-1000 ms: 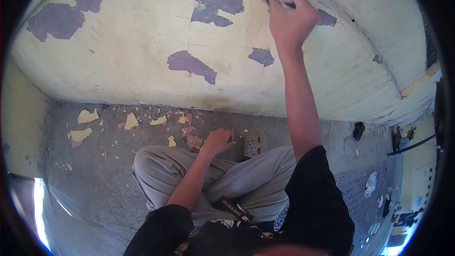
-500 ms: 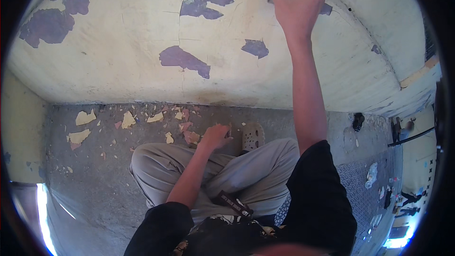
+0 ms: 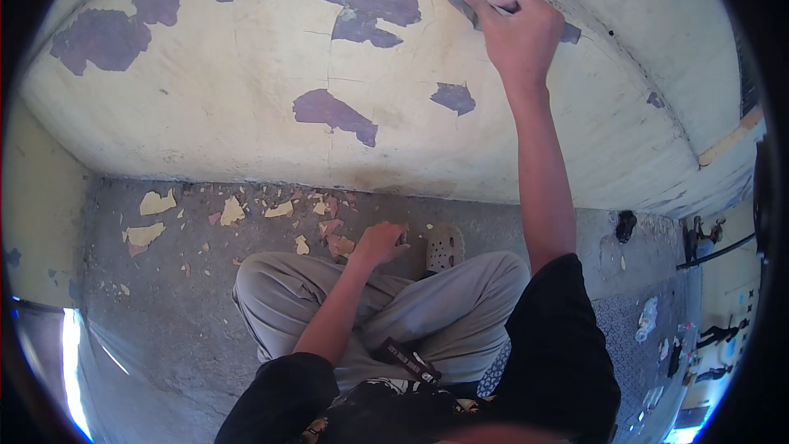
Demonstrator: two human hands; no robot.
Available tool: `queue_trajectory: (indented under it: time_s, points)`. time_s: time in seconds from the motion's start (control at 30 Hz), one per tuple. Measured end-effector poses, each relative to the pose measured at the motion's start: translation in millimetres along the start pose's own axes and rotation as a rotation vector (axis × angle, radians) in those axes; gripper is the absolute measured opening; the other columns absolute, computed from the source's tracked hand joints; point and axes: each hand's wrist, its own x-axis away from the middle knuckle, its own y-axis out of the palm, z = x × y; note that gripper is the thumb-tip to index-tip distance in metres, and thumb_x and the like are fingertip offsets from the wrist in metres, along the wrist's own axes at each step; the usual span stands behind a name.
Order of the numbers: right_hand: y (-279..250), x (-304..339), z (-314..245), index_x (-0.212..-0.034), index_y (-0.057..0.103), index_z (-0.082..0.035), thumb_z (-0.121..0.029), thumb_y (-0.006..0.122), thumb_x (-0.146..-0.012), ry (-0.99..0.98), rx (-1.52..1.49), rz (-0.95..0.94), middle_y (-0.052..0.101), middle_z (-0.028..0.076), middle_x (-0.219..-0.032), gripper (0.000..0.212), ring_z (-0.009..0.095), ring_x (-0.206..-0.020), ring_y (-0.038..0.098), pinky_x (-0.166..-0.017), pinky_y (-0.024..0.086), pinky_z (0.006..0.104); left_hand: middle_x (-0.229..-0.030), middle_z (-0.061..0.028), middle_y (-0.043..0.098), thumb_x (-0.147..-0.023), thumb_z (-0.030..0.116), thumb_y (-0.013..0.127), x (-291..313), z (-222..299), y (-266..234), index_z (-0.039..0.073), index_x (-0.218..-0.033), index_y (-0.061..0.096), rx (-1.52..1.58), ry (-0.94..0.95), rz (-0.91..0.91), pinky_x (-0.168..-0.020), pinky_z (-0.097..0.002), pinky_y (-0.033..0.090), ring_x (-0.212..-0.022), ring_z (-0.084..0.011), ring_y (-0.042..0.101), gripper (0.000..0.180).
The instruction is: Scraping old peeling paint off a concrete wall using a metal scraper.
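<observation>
The person sits cross-legged before a cream wall [image 3: 246, 103], right arm raised. The right hand [image 3: 522, 29] pinches a flat grey scraper [image 3: 465, 8] between thumb and bent fingers, its edge against the upper wall, near a dark purple bare patch [image 3: 569, 33]. The left hand [image 3: 380, 244] hangs low by the beige clog [image 3: 445, 247]; its fingers curl downward, partly out of sight, so whether they hold anything cannot be told. Across the lap lies a dark strap [image 3: 404, 358] bearing a line of pale printed lettering — the only writing readable here — just above a black shirt [image 3: 552, 345] with a white-and-orange print. Paint flakes [image 3: 233, 211] litter the grey floor [image 3: 181, 312].
</observation>
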Motion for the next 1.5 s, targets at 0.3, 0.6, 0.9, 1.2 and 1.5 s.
queue_trajectory:
  time_s: [0.3,0.6,0.9,1.2,1.5]
  points:
    - [2.3,-12.4,-8.2,-0.062,0.058,-0.002,-0.024,0.092,-0.072,-0.075,0.09,0.048,0.054,0.001,-0.05,0.042,0.01,-0.047,0.039,-0.049,0.037,0.0294,-0.085,-0.013,0.07,-0.082,0.031,0.075,-1.6,-8.5,12.5,0.007,-0.091,0.066,-0.001,0.025,0.041,-0.077,-0.0483,0.054,-0.09,-0.0345,0.069,0.027]
    - [15.7,-13.6,-0.5,-0.06,0.058,-0.003,-0.02,0.093,-0.07,-0.19,0.055,0.121,0.055,0.0,-0.049,0.04,0.01,-0.046,0.039,-0.048,0.036,0.0279,-0.086,-0.0138,0.07,-0.082,0.031,0.075,-0.6,-7.8,14.9,0.007,-0.095,0.067,0.003,0.027,0.03,-0.077,-0.0488,0.054,-0.091,-0.0352,0.069,0.028]
    - [17.0,-16.5,1.2,-0.058,0.056,-0.004,-0.026,0.093,-0.07,-0.17,0.034,0.135,0.054,-0.001,-0.049,0.045,0.01,-0.044,0.04,-0.049,0.036,0.0275,-0.09,-0.0147,0.071,-0.083,0.032,0.075,-4.4,-8.9,14.3,0.008,-0.101,0.069,-0.018,-0.01,-0.012,-0.079,-0.0486,0.054,-0.092,-0.0353,0.068,0.03]
    - [-3.7,4.8,-1.8,-0.069,0.059,-0.006,-0.028,0.09,-0.075,0.021,-0.013,-0.028,0.057,-0.001,-0.053,0.038,0.011,-0.045,0.05,-0.048,0.039,0.0283,-0.09,-0.0138,0.071,-0.083,0.033,0.074,-5.8,-10.5,14.3,0.008,-0.1,0.069,-0.025,0.021,0.046,-0.08,-0.0485,0.054,-0.092,-0.0351,0.068,0.03]
    - [-21.9,68.3,-24.4,-0.089,0.056,-0.007,-0.079,0.018,-0.096,0.876,-1.439,-0.673,0.043,-0.004,-0.055,0.082,0.007,-0.046,0.035,-0.048,0.026,0.0255,-0.09,-0.0122,0.071,-0.083,0.033,0.075,-0.5,-2.9,3.5,0.008,-0.099,0.069,-0.048,-0.041,-0.031,-0.08,-0.0489,0.054,-0.097,-0.0341,0.068,0.03]
